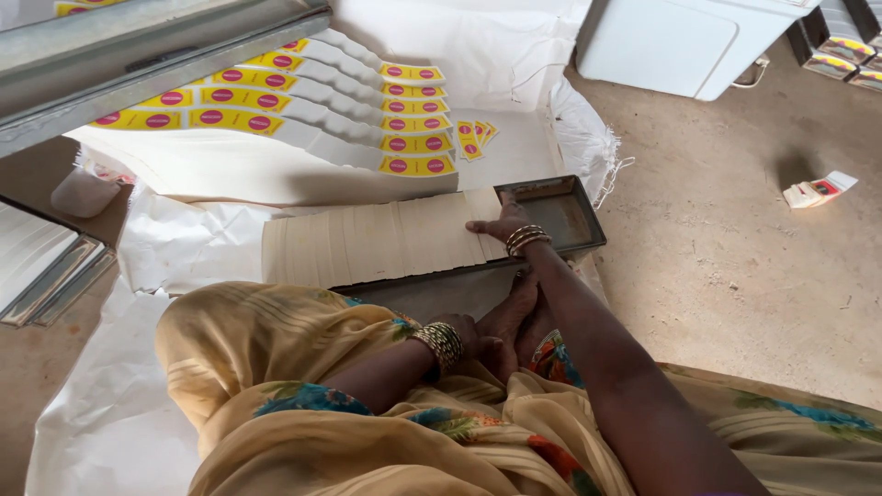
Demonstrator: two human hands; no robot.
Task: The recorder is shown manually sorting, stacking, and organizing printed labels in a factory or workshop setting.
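A long row of thin cream paper sheets [377,243], overlapped like shingles, is laid along a shallow dark metal tray [574,220] on the floor. The right hand [501,226], bangles at the wrist, is pressed flat on the right end of the row, fingers extended and close together, nothing pinched. The left hand [473,342] is rested low near the lap beside a bare foot [519,317]; whether its grip is curled on anything cannot be told.

The sheets are judged light, limp and easily shifted: a single one would bend and slide, while the stacked row would be held steadier under a flat palm. Hold is best taken at the row's ends or along its near edge, with even pressure so that the overlap is not disturbed. Creasing and scattering are the likely faults.

Behind the row, fanned strips of yellow labels with pink circles [404,119] are spread on white sheeting [184,248]. A few loose labels [473,138] are seen just beyond. The floor [735,248] is bare, dusty concrete; a white box [680,41] is stood at the far right, a small packet [818,190] is lain apart, and stacked metal trays [46,266] are kept at the left
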